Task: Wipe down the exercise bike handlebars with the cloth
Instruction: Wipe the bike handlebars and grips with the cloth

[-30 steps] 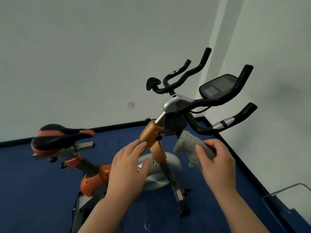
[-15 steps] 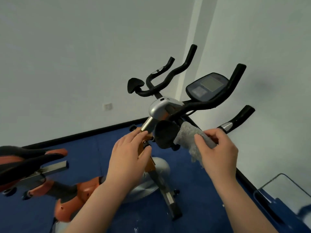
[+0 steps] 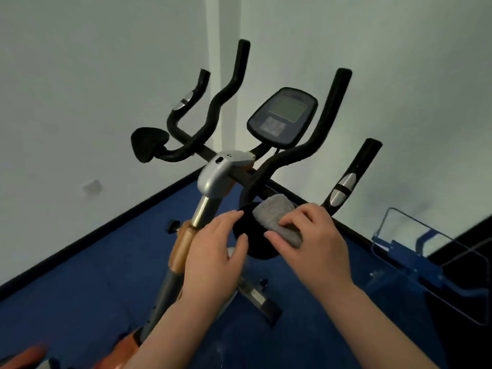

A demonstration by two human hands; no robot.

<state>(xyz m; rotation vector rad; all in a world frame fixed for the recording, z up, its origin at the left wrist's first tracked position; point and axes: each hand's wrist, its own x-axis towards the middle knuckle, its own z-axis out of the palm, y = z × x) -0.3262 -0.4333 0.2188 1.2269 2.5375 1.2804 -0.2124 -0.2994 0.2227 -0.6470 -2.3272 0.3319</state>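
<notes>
Two bare forearms enter from the lower edge of the frame, one from lower left of centre, one from lower right. Left hand (image 3: 213,259) and right hand (image 3: 314,243) are both bare: no gloves, no rings, no bands seen on any finger in view. No watch, bracelet or strap at either wrist. No sleeve or cuff shows on either forearm up to the frame's lower edge; anything worn above that lies out of view. Fingernails are short and plain where they can be made out on the right hand; those of the left are too blurred to judge. No marks, tape or dressings are visible.
</notes>
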